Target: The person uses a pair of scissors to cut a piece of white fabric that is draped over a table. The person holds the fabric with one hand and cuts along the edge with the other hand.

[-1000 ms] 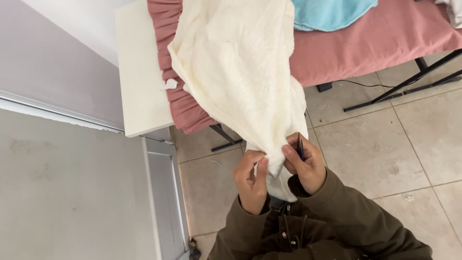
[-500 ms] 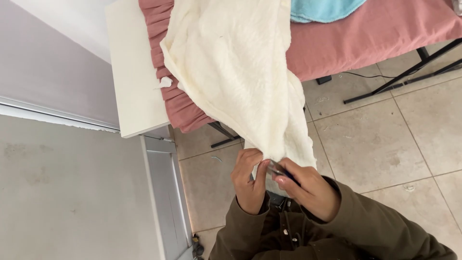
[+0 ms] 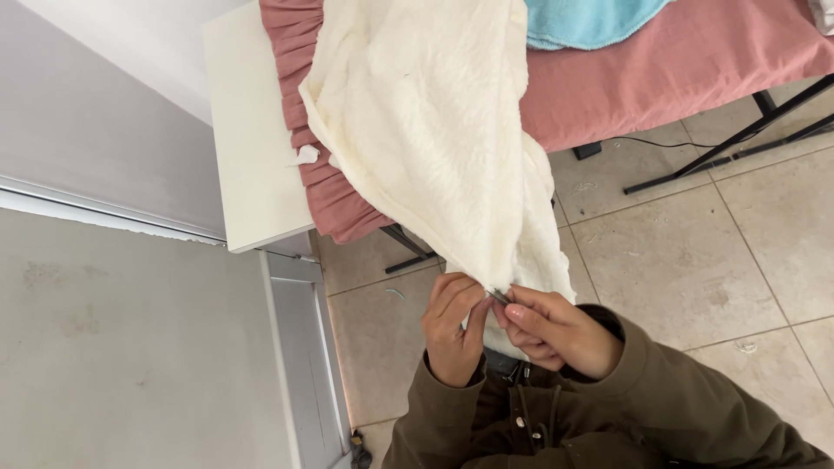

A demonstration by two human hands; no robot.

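Note:
A fluffy cream fabric (image 3: 434,130) hangs from the pink-covered table (image 3: 678,69) down to my hands. My left hand (image 3: 452,330) pinches the fabric's lower edge between thumb and fingers. My right hand (image 3: 556,330) holds a small dark metal tool (image 3: 499,297), thin like a needle or seam ripper, with its tip at the fabric's edge beside my left fingers. Both hands sit close together above my olive-green sleeves.
A turquoise cloth (image 3: 591,17) lies on the pink cover. A white board (image 3: 252,156) juts out at the table's left, with a small white scrap (image 3: 306,155) on it. Black table legs (image 3: 730,143) and a cable cross the beige tiled floor. A grey wall panel stands at left.
The view has shifted slightly. My right hand has turned and moved in closer to my left, bringing the tool's tip onto the fabric's edge. The fabric stays draped as before.

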